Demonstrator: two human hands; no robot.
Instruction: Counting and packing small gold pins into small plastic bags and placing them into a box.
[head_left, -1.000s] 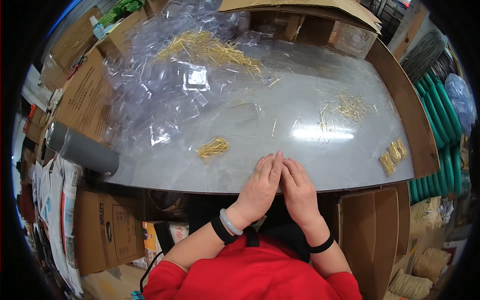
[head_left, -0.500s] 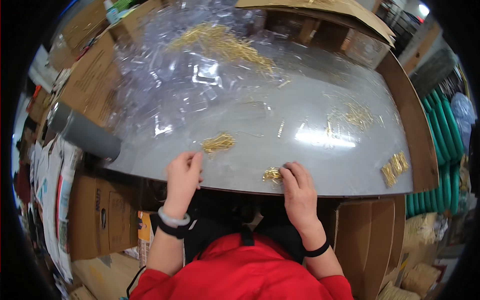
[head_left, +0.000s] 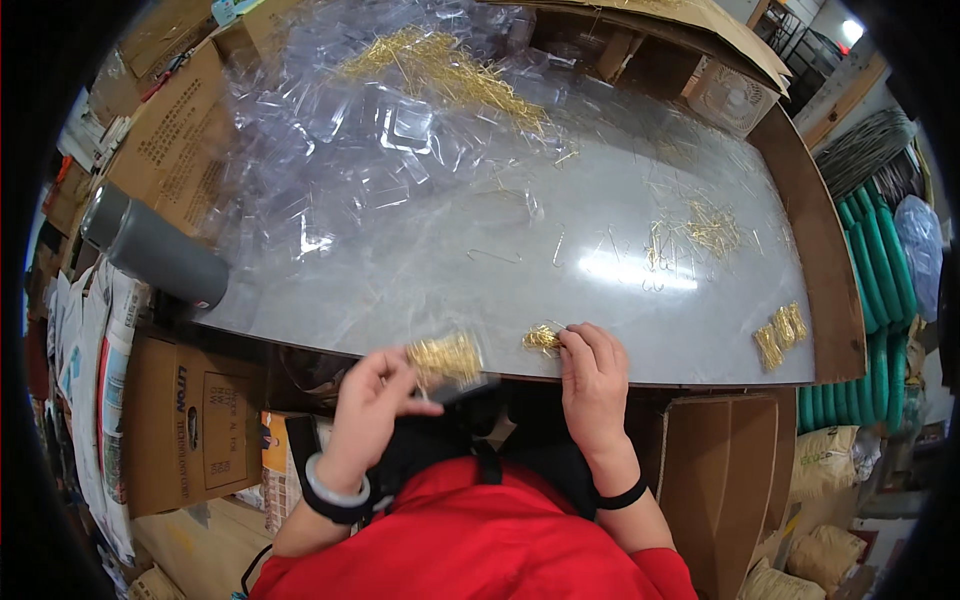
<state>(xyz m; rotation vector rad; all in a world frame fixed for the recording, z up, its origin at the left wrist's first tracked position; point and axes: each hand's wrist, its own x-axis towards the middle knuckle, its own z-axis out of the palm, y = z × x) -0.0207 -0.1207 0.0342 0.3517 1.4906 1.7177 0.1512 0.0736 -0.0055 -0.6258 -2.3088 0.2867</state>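
Tabletop [head_left: 420, 290], glossy grey, strewn with gold hooks [head_left: 715, 228].

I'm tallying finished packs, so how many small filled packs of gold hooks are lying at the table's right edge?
3, lying side by side near the right edge: left pack, middle pack, right pack. Others may be hidden among the clear wrappers.

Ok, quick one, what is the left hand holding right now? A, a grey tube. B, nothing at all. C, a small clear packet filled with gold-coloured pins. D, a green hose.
C: the left hand pinches a small clear packet of gold-coloured pins at the near edge of the table, while the grey tube lies apart at the table's left side.
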